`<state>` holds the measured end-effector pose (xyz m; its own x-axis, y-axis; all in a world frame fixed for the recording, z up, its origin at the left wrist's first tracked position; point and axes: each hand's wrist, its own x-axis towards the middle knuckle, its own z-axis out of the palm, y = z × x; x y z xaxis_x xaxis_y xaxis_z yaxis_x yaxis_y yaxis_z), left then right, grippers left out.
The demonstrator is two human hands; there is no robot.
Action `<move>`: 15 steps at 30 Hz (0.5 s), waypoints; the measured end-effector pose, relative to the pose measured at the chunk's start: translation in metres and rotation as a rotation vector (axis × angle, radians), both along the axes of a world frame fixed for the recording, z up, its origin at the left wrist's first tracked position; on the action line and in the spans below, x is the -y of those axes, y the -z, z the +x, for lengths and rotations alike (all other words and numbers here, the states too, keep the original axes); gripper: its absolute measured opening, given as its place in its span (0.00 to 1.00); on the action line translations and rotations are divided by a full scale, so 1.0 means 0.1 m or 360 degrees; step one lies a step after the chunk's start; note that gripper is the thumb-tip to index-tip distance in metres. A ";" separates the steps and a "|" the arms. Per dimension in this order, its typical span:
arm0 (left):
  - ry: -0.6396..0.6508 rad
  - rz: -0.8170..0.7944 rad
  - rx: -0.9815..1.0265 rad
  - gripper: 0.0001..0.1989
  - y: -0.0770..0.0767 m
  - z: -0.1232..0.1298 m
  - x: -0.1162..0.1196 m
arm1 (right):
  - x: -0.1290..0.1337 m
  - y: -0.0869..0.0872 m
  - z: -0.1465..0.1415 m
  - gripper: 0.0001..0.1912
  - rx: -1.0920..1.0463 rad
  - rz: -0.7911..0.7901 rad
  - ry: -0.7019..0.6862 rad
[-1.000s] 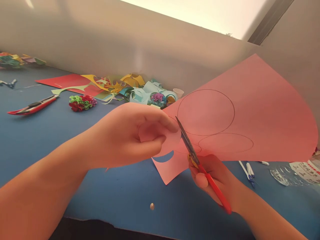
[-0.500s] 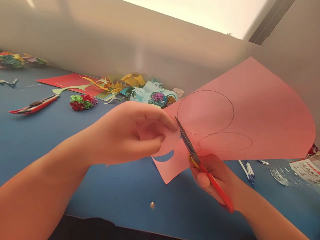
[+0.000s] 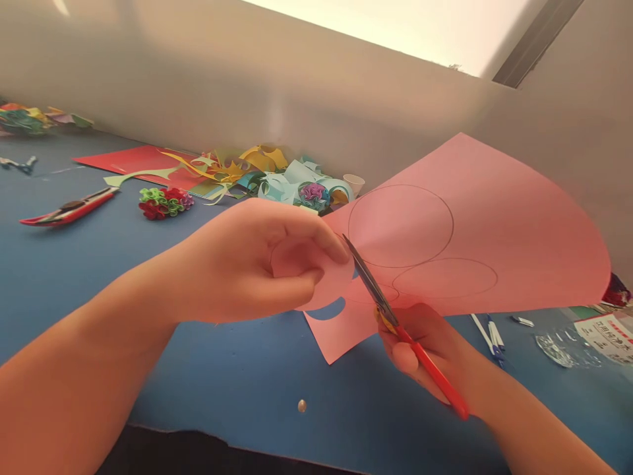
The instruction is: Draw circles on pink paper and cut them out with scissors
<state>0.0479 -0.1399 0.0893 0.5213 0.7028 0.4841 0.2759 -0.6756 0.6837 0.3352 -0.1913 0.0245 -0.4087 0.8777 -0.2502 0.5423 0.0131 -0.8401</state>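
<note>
Between thumb and fingers, my left hand (image 3: 247, 264) pinches a partly cut circle of a large pink sheet of paper (image 3: 519, 224). The sheet rises and curves to the right, with several circles drawn on it in dark line. My right hand (image 3: 425, 356) grips scissors (image 3: 430, 373) with red handles and dark blades. Their blades lie against the paper at the edge of the circle, pointing up and left near my left fingertips. Below the circle, a curved gap in the sheet shows the blue table through it.
Pliers (image 3: 69, 208) with red handles and a red-green paper flower cluster (image 3: 165, 202) lie on the left. Behind are a red sheet (image 3: 123, 161), coloured paper scraps (image 3: 281, 178) and a paper cup (image 3: 354, 183). A small bead (image 3: 302, 406) lies in front; drawing compasses (image 3: 489, 340) and a plastic bottle (image 3: 568, 346) lie right.
The pink sheet's upper corner has swung left and down, and its right edge has shifted left. The scissors' handles have moved slightly right, while my left hand stays almost in place.
</note>
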 end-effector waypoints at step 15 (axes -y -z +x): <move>-0.0028 0.0126 -0.0095 0.19 0.04 -0.04 -0.05 | -0.05 0.08 0.03 0.42 -0.0150 0.0013 0.0036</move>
